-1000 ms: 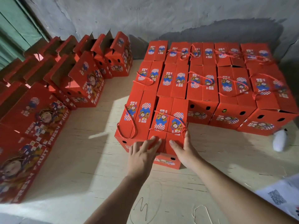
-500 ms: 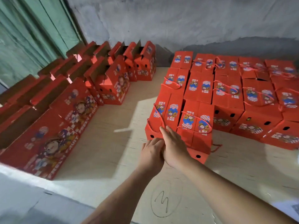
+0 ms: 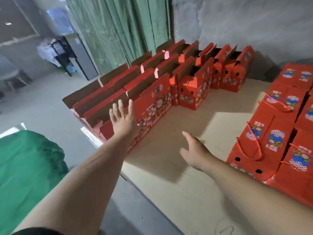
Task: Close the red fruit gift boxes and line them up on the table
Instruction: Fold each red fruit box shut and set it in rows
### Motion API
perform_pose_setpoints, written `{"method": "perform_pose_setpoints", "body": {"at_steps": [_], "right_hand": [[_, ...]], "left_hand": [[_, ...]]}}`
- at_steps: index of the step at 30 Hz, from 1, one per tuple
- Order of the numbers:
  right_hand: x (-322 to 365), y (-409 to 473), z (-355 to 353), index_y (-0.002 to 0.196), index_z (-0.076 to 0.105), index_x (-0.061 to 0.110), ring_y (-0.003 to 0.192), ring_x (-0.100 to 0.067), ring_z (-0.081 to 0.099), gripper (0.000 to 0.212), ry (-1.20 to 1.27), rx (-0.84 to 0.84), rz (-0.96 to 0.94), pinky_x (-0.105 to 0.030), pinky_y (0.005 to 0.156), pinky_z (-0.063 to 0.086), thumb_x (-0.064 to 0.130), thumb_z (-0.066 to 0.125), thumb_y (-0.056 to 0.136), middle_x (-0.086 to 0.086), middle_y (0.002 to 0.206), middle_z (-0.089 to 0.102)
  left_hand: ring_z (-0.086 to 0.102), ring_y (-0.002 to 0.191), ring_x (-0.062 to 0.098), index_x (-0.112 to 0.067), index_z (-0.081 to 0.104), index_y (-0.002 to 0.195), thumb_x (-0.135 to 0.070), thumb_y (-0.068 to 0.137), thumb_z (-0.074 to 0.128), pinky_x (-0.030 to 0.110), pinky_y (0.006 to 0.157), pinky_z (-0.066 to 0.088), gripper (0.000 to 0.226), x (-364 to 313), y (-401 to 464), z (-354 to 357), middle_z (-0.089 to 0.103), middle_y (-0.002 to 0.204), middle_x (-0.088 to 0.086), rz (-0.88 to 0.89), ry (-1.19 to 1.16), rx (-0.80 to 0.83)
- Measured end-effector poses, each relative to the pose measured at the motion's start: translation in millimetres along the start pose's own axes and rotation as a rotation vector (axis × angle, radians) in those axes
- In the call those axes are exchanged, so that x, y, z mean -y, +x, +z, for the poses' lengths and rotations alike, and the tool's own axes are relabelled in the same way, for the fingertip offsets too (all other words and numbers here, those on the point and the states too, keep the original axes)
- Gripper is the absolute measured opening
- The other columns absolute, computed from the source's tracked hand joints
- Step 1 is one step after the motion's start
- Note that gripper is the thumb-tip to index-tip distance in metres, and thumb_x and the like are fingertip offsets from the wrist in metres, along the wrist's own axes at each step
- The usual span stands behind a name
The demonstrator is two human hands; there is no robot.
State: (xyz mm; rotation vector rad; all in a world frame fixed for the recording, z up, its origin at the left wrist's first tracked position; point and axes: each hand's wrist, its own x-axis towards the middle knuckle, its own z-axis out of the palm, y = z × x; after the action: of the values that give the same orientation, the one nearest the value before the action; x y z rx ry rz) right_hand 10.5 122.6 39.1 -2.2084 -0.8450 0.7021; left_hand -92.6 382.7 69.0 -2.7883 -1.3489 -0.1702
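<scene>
Two hands are out in front of me, both empty. My left hand (image 3: 124,119) is spread wide, fingers straight, reaching over the nearest open box (image 3: 149,106) at the front of the unclosed group; whether the palm touches its printed side I cannot tell. My right hand (image 3: 194,150) hangs relaxed and open above the bare table (image 3: 194,119), between the two groups of boxes.

The open boxes (image 3: 169,73) stand in rows along the left edge of the table and back to the wall, flaps up, brown inner card showing. The closed boxes (image 3: 274,133) sit lined up on the right, lids folded flat, red cord handles looped over the tops.

As I judge it, the step in hand is fetching the next open box. To do it well, I would take the front one by both long sides, low enough that the walls do not bow, lift it clear of its neighbours so the raised flaps do not snag, and set it on the bare patch before folding. Then side flaps first, tabs seated, cord left free on top.

The print shows cartoon figures and chequered patches in blue and white. Lettering runs along the side of the nearest box, but it is blurred and partly behind my wrist, so I cannot read it. No brand is legible.
</scene>
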Motion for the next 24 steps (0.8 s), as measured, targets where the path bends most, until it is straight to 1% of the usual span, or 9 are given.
{"method": "perform_pose_setpoints", "body": {"at_steps": [2,3,6,9,12,14,17,21,24], "right_hand": [[7.8,9.4,9.1,0.161,0.018,0.033,0.147,-0.020,0.036,0.071,0.011,0.023,0.002,-0.035,0.115,0.037,0.024,0.050,0.098,0.002,0.166,0.028],[10.2,13.3,12.6,0.161,0.018,0.034,0.146,-0.020,0.038,0.071,0.020,0.031,0.009,-0.036,0.115,0.038,0.024,0.049,0.098,0.002,0.166,0.028],[12.8,19.6,17.3,0.161,0.017,0.035,0.146,-0.018,0.038,0.072,0.059,0.047,0.039,-0.039,0.114,0.040,0.024,0.049,0.098,0.001,0.165,0.031],[6.1,19.6,14.0,0.160,0.020,0.035,0.134,-0.016,0.049,0.070,0.063,0.033,0.078,-0.032,0.102,0.047,0.024,0.049,0.098,-0.001,0.152,0.045],[-5.4,13.7,6.5,0.159,0.024,0.034,0.089,-0.006,0.055,0.069,0.106,0.007,0.119,-0.022,0.071,0.041,0.024,0.049,0.096,0.002,0.121,0.054],[-14.0,9.2,2.3,0.159,0.024,0.034,0.074,-0.006,0.051,0.069,0.144,-0.026,0.149,-0.023,0.063,0.039,0.024,0.048,0.095,-0.003,0.138,0.052],[-23.7,0.9,-0.6,0.159,0.024,0.035,0.073,-0.013,0.061,0.069,0.169,-0.053,0.184,-0.027,0.064,0.046,0.025,0.048,0.095,-0.002,0.157,0.040],[-34.9,-7.0,-0.2,0.158,0.024,0.038,0.068,-0.013,0.059,0.071,0.172,-0.063,0.182,-0.027,0.066,0.046,0.027,0.049,0.092,-0.003,0.159,0.039],[-38.4,-13.2,-1.6,0.158,0.024,0.036,0.077,-0.016,0.066,0.069,0.168,-0.088,0.189,-0.030,0.070,0.052,0.030,0.050,0.093,-0.003,0.154,0.046]], "left_hand": [[0.011,0.156,0.041,-0.026,-0.016,0.161,-0.039,0.093,0.068,0.054,0.127,0.003,0.109,22.1,20.2,3.8,0.011,0.169,0.017,-0.098,0.026,0.104],[0.026,0.150,0.041,-0.025,-0.007,0.162,-0.039,0.092,0.070,0.053,0.126,0.016,0.106,30.1,25.7,6.8,0.027,0.163,0.015,-0.111,0.034,0.140],[0.054,0.122,0.037,-0.023,0.038,0.152,-0.037,0.097,0.065,0.051,0.104,0.047,0.062,46.2,35.7,17.7,0.052,0.137,0.010,-0.033,0.019,0.060],[0.069,0.098,0.027,-0.027,0.056,0.140,-0.043,0.103,0.052,0.040,0.081,0.058,0.041,50.6,43.1,17.0,0.070,0.114,0.000,-0.020,-0.147,0.102],[0.065,0.067,0.019,-0.026,0.073,0.114,-0.026,0.098,0.060,0.031,0.058,0.055,0.021,51.2,37.1,20.4,0.066,0.081,-0.004,0.022,-0.036,0.170],[0.063,0.071,0.023,-0.024,0.072,0.116,-0.010,0.093,0.058,0.028,0.057,0.045,0.030,45.5,24.6,26.2,0.067,0.085,-0.002,0.080,0.035,0.107],[0.062,0.082,0.025,-0.023,0.070,0.112,-0.017,0.100,0.051,0.029,0.062,0.041,0.023,26.3,-1.5,29.6,0.072,0.101,0.002,0.173,-0.093,0.081],[0.061,0.077,0.023,-0.024,0.069,0.099,-0.044,0.103,0.036,0.030,0.063,0.044,0.038,-8.8,-47.5,30.2,0.068,0.091,-0.005,0.245,-0.280,0.182],[0.063,0.081,0.022,-0.025,0.068,0.099,-0.034,0.103,0.043,0.031,0.066,0.045,0.026,-31.5,-71.0,30.8,0.068,0.092,-0.007,0.312,-0.382,0.145]]}}
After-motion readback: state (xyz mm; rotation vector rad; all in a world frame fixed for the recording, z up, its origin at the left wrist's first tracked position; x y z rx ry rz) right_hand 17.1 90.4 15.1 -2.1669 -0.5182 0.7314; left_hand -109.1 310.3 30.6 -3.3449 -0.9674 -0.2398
